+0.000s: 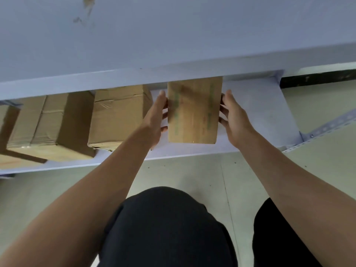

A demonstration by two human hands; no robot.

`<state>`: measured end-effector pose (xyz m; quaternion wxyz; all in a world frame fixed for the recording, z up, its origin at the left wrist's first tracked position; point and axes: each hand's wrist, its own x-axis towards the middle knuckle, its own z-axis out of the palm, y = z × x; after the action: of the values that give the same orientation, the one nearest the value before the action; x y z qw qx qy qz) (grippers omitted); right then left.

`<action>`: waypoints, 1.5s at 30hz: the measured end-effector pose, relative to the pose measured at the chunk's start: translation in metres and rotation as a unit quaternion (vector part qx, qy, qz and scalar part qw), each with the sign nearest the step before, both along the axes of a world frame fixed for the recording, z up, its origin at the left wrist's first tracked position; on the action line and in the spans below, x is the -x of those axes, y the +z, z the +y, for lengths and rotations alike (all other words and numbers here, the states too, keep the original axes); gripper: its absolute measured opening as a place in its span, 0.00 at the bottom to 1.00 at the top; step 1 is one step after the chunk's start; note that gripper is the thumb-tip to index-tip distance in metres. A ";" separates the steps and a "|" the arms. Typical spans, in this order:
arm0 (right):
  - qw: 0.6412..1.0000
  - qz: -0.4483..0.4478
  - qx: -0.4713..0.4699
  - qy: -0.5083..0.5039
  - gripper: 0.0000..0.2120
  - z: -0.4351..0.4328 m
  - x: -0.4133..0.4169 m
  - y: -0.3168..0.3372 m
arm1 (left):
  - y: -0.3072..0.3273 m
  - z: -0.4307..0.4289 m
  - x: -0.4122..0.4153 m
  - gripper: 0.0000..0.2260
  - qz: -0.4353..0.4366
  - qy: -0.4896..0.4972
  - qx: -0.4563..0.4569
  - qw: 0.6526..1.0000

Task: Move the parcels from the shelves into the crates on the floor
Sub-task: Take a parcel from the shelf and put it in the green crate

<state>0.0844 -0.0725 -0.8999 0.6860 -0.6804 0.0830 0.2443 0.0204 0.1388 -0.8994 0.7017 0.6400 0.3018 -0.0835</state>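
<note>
parcel (194, 110): lower shelf (256, 108), 12 o'clock | left grip (156, 116), right grip (234, 120): clasping its sides | risk: side-only hold may slip, or upper shelf (115, 78) snags it

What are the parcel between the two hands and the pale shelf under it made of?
The parcel looks like matte brown cardboard, with faint green print and a shiny strip, perhaps clear tape. The shelf seems painted metal, smooth and pale lilac; the perforated angle bar at its right end suggests steel, though paint hides the material.
</note>
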 end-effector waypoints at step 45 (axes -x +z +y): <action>0.992 -0.034 -0.118 -0.031 0.28 0.009 0.062 -0.013 | -0.006 -0.028 0.073 0.30 -0.141 -0.004 0.032 0.989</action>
<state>0.0220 -0.0632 -0.9133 0.7708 -0.6001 0.0510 0.2079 -0.0524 0.1103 -0.9058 0.7571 0.6237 0.1945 -0.0043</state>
